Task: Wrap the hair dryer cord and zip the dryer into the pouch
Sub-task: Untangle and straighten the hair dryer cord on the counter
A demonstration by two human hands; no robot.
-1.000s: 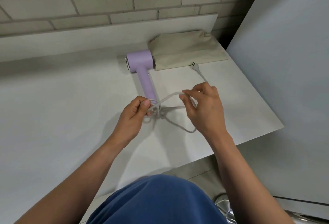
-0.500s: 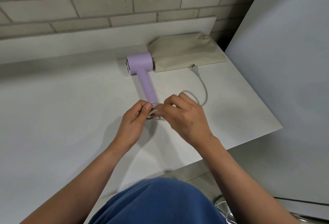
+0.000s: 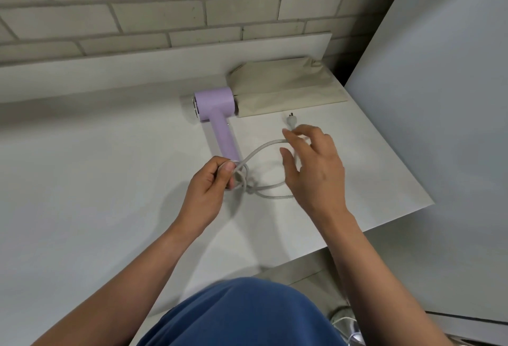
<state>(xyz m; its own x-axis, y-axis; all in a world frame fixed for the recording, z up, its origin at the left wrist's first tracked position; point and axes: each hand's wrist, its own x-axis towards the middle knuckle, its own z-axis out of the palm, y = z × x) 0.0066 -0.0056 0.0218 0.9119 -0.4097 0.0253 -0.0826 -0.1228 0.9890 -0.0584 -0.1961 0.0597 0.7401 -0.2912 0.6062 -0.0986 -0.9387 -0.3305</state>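
At the near edge of the worktop (image 3: 82, 181), the left hand (image 3: 209, 192) forms a closed grip on the gathered turns of the cord (image 3: 264, 148), pinched at the butt of the dryer handle. Just to the right of that grip, two loose loops lie on the surface, one arching up toward the right hand (image 3: 316, 167). The right hand's grip is part-open: thumb and forefinger appear to pinch the cord near its far end, the remaining fingers spread; blur prevents a firmer finding. The plug (image 3: 290, 120) lies just beyond the right fingertips, on the surface. Beyond the left grip, the lilac hair dryer (image 3: 217, 109) lies flat, handle toward the person. Risk, as judged: the free loops are slack, and may spring open or cross into a tangle if the left pinch eases; a pull on the cord could drag the light dryer sideways. Farthest out, the beige pouch (image 3: 286, 87) lies flat, touching the dryer's nozzle end. Nothing can be seen inside it, and whether its zip is open cannot be told.
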